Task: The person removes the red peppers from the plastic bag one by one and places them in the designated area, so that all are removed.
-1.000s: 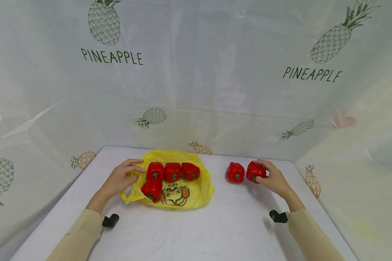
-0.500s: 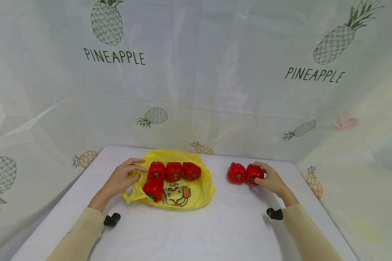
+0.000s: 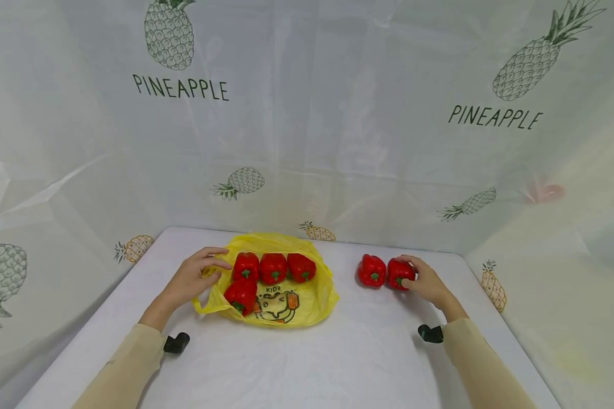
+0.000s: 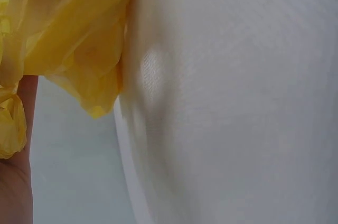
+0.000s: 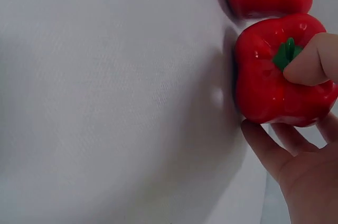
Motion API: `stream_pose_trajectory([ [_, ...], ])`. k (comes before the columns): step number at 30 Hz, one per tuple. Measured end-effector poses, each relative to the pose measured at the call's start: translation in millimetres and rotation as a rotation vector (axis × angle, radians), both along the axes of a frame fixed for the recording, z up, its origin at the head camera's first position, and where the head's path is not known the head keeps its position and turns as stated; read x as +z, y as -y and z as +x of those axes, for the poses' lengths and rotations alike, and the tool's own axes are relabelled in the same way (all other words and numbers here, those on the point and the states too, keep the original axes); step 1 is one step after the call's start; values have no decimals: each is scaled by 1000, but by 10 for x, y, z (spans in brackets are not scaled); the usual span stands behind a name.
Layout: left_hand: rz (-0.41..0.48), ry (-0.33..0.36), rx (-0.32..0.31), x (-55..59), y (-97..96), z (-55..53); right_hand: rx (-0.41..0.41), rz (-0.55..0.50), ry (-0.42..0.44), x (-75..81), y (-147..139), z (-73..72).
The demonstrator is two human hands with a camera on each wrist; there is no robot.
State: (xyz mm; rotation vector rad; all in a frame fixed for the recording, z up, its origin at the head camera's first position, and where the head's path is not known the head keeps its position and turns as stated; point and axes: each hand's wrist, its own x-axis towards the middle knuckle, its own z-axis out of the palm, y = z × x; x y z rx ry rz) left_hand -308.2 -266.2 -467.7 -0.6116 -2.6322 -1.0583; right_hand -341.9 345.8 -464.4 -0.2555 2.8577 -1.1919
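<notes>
At the right of the table, my right hand (image 3: 430, 287) holds a red bell pepper (image 3: 400, 274) with a green stem. The right wrist view shows the thumb (image 5: 311, 63) over its front beside the stem and fingers around its lower side. Just left of it sits another red bell pepper (image 3: 371, 271), very close to the held one. My left hand (image 3: 191, 278) grips the left edge of a yellow plastic bag (image 3: 317, 301), fingers bent at its opening. Yellow film partly covers that hand in the left wrist view. Several red bell peppers (image 3: 273, 268) lie inside the spread bag.
A white cloth covers the table (image 3: 286, 369). Behind it hangs a pale curtain (image 3: 337, 142) printed with pineapples, which also closes in both sides. Dark wrist-worn cameras (image 3: 431, 334) sit at both cuffs.
My right hand has shifted the held bell pepper slightly left and down, closer to the other loose one. The left hand stays at the bag. The head view has drifted slightly.
</notes>
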Motion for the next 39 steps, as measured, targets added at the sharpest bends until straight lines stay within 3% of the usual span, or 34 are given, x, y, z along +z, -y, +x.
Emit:
stream_pose_trajectory([
  [17, -7, -5, 9, 2, 12, -6, 124, -10, -9, 78, -173, -3],
  [25, 0, -3, -2, 20, 4, -3, 130, 7, -18, 133, -173, 18],
  [33, 6, -9, -9, 34, 8, 7, 106, 89, -153, 272, -61, 22],
  [39, 7, -19, -16, 25, 19, 1, 104, 95, -332, 510, 325, 104],
])
